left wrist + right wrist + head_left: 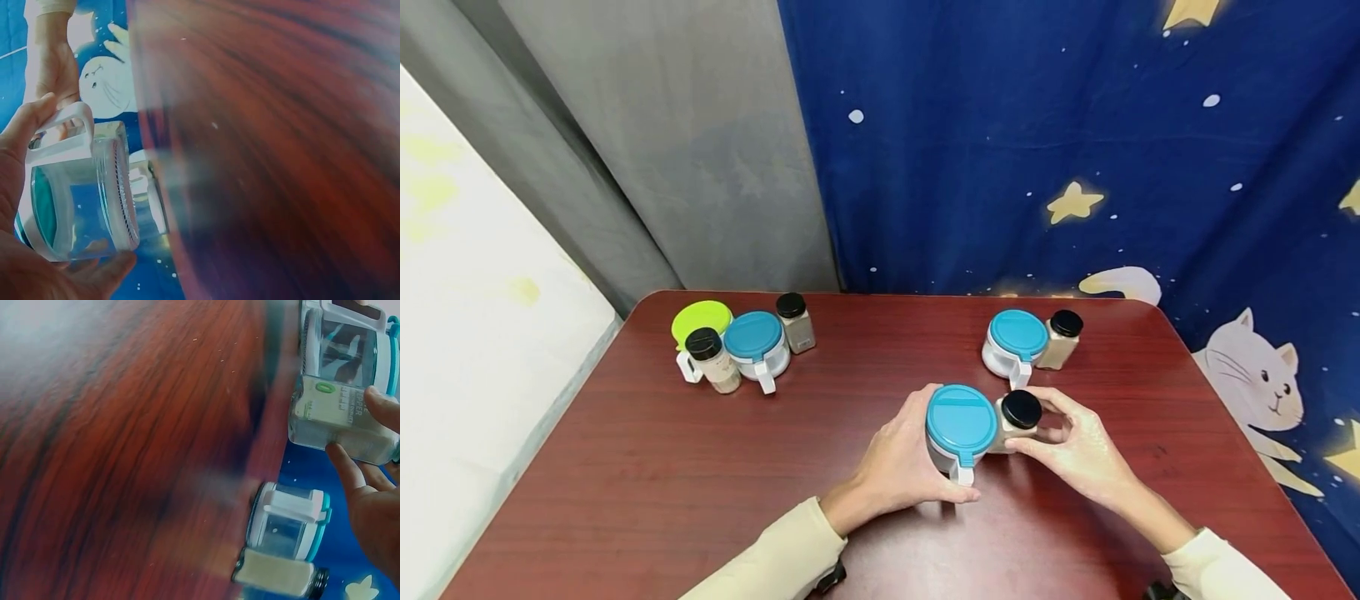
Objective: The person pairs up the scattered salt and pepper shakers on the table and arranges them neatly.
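The glass seasoning jar is clear-walled, its blue lid shut and its white handle turned toward the desk's near edge. Just beside it, on the side of the desk's right edge, is the square-sided spice bottle, black-capped and filled with something pale beige (its partly covered label shows letters ending in "PER"). Both are upright and raised off the surface, well apart from the far edge.

- The letters “PER” run along the label of the square jar at the right wrist view's upper right.
- A green oval mark sits near them; smaller print is illegible.
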The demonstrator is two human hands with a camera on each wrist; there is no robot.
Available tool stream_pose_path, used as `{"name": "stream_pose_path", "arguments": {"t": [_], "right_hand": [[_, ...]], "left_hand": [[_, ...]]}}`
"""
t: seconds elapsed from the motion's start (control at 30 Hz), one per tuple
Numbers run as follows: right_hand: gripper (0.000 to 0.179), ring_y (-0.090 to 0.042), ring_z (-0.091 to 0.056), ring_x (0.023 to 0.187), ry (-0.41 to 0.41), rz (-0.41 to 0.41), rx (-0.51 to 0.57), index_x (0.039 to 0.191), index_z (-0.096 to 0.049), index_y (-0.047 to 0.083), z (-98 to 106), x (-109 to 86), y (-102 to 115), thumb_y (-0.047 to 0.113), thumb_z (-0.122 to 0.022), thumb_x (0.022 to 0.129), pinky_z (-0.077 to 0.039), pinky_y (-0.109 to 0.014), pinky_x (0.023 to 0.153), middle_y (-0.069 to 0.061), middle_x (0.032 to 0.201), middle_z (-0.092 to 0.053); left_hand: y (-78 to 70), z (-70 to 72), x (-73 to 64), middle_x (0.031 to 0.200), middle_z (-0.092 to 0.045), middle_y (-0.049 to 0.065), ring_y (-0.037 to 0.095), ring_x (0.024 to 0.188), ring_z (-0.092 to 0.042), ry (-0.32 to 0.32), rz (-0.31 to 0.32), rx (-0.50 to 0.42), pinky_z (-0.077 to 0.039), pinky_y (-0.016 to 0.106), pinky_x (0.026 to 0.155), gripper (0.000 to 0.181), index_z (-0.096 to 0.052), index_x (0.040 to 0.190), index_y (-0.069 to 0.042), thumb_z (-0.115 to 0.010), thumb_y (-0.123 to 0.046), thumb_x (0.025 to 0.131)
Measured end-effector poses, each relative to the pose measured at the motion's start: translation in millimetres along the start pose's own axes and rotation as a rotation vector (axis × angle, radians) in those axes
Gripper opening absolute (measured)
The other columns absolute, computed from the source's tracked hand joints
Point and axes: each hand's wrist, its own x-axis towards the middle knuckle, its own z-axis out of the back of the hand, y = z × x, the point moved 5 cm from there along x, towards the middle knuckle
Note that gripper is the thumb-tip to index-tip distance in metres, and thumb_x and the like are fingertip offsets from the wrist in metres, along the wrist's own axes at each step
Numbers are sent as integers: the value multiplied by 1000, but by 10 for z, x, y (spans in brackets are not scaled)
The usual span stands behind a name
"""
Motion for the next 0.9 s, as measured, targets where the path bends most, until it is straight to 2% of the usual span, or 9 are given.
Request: {"name": "stream_pose_path", "arguments": {"t": [0.23,0.5,0.67,0.9], "right_hand": [[60,-13,-70,95,-17,13,-30,130,-61,5,158,-84,-29,-6,-86,77,-57,-28,79,-4,119,-67],[62,-8,-70,95,-44,22,-98,132,-59,2,366,-118,-65,-8,-85,77,-57,-25,77,7,120,-65],[62,-7,-69,96,-49,29,-86,131,-58,0,445,-142,-106,-12,-84,75,-57,-25,77,7,119,-65],[64,-3,-66,101,-71,41,-75,132,-55,-4,545,-146,-164,-18,-81,74,-56,-24,78,11,119,-66]], "left_hand": [[-95,-160,70,132,-50,-3,12,108,-60,0,-4,2,-55,38,83,122,-33,151,-17,-95,-59,55],[-207,-344,209,129,-48,-2,14,104,-60,19,-11,7,-55,35,82,122,-31,151,-17,-96,-58,55],[-241,-441,283,129,-41,2,16,100,-60,42,-13,-8,-54,33,82,121,-31,150,-18,-97,-56,55],[-300,-533,413,127,-38,3,19,90,-61,35,-2,25,-55,31,78,121,-34,149,-20,-98,-56,52]]}}
